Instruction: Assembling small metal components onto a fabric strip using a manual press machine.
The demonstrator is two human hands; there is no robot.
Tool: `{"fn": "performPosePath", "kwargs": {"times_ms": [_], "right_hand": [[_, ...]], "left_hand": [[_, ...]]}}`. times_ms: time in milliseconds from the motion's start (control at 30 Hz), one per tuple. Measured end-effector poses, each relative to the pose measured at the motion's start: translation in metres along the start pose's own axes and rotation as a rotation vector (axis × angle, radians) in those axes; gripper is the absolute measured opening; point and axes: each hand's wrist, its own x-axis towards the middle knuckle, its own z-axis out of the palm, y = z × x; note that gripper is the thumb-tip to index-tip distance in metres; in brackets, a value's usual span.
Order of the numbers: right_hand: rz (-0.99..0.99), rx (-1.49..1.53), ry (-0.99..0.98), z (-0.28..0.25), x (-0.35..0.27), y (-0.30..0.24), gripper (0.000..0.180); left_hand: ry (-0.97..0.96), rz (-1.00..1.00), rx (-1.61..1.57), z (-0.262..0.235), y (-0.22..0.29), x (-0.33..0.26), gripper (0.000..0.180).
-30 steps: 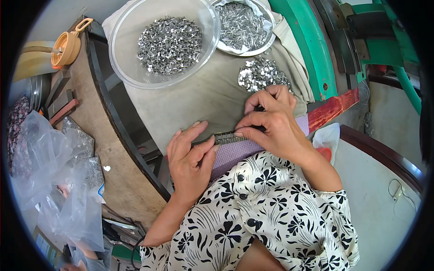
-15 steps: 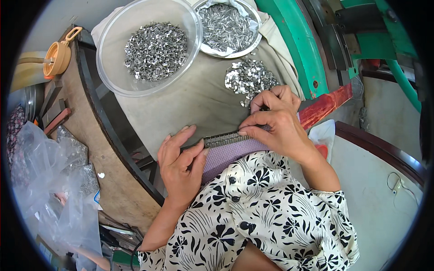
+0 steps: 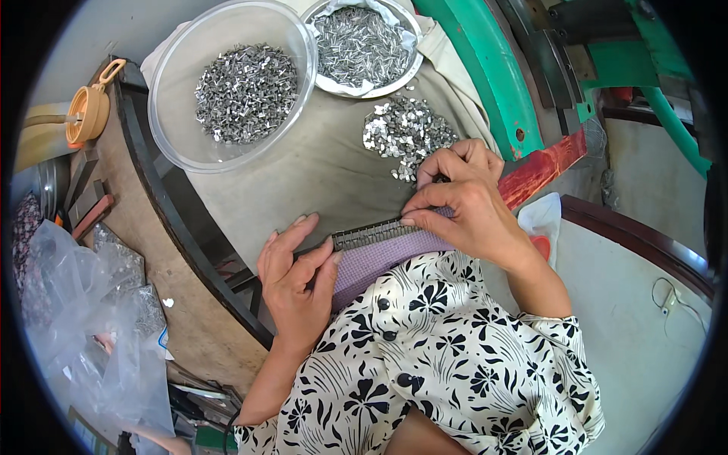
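Left hand and right hand have spread farther apart, baring more of the dark slotted strip; both pinch it, along the lilac cloth. Beyond lie a metal-piece pile and, farther left, a clear tub.

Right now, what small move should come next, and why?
Probably a light press of the right hand's thumb on the dark slotted strip: that thumb's tip rests there, while the left hand's fingertips meet the strip's left end.
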Motion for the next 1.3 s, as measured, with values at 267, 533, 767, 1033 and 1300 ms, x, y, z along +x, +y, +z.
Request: {"fn": "performPosePath", "kwargs": {"times_ms": [267,533,767,1033,1300], "right_hand": [[-0.010,0.017,-0.024,-0.004,0.001,0.002,0.014],[0.016,-0.002,-0.022,-0.002,0.001,-0.002,0.013],[0.016,0.010,-0.022,-0.005,-0.002,0.000,0.015],[0.006,0.001,-0.034,-0.009,-0.003,0.002,0.014],[0.003,0.059,-0.026,-0.014,-0.008,0.013,0.014]], "left_hand": [[-0.017,-0.032,0.001,-0.002,0.001,0.000,0.019],[-0.006,-0.009,-0.001,0.000,0.001,0.001,0.020],[-0.005,-0.008,0.006,-0.001,0.000,0.001,0.021],[0.007,0.000,-0.009,0.001,0.002,0.002,0.020],[-0.002,-0.003,0.004,0.000,-0.001,0.000,0.019]]}}
